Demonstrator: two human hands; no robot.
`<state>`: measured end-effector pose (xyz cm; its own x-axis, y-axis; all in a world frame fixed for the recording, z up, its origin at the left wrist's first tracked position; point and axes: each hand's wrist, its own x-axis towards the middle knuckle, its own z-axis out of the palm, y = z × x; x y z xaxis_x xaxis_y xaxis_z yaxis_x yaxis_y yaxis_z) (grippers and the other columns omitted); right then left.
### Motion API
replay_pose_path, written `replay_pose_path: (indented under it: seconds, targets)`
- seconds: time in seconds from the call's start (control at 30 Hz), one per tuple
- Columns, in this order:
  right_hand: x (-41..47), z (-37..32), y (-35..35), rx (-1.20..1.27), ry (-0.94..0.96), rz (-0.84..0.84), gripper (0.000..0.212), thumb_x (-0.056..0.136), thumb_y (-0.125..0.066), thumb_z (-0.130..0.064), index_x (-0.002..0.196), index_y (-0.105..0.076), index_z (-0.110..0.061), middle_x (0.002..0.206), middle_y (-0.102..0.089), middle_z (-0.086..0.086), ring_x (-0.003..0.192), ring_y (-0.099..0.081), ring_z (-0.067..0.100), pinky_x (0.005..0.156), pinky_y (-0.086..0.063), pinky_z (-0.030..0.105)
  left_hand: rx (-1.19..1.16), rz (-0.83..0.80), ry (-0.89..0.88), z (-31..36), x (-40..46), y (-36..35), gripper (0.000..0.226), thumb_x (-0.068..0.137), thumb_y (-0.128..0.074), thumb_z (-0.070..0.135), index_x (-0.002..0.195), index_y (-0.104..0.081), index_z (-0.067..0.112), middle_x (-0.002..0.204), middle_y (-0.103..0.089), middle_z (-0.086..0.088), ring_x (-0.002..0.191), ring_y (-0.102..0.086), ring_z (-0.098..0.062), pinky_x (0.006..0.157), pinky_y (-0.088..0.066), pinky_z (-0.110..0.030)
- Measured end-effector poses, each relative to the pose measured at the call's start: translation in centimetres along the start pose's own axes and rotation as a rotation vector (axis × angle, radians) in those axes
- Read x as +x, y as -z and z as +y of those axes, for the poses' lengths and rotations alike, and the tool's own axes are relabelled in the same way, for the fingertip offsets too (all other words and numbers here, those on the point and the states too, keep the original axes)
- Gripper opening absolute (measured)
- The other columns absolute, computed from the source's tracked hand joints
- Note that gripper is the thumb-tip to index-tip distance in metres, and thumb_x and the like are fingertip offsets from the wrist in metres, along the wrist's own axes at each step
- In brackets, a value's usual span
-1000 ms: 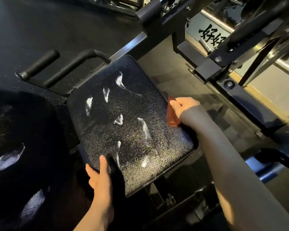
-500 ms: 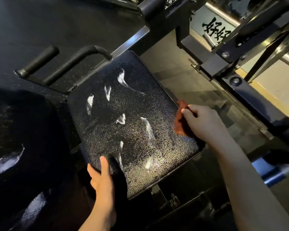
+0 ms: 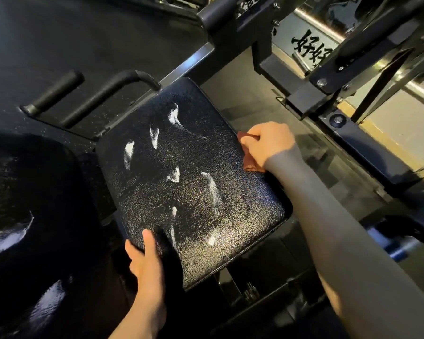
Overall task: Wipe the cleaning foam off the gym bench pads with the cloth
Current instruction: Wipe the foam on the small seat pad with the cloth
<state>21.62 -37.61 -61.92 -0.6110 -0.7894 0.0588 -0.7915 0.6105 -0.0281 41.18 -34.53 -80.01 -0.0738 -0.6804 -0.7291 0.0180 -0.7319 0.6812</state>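
while left hand [image 3: 146, 261] grips pad [image 3: 194, 192] edge, right hand [image 3: 267, 143] grip clenched round cloth [image 3: 251, 165], pressed at pad's right edge.

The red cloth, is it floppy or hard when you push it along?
Probably floppy: the red cloth is bunched up under the right hand, with a loose corner poking out. It likely weighs little, since the fingers alone hold it. On the wet, foamy seat pad it should slide easily.

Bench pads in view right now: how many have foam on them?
2. The square pad in the centre, streaked all over, and the bigger pad at lower left with two smears. More pads may lie out of frame.
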Motion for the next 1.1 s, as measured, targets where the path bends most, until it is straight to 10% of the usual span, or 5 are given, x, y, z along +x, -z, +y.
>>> replay_pose_path:
  seconds: [1.1]
  targets:
    - [-6.0, 2.8, 0.6, 0.006, -0.073, 0.056, 0.012, 0.089, -0.060, -0.022, 0.085, -0.069, -0.015, 0.082, -0.068, 0.007, 0.080, -0.063, 0.026, 0.067, -0.046, 0.030, -0.018, -0.046, 0.006, 0.4, -0.6, 0.4, 0.066, 0.098, -0.028, 0.056, 0.154, -0.006, 0.028, 0.159, -0.011, -0.017, 0.144, -0.017, -0.034, 0.115, -0.012, -0.050]
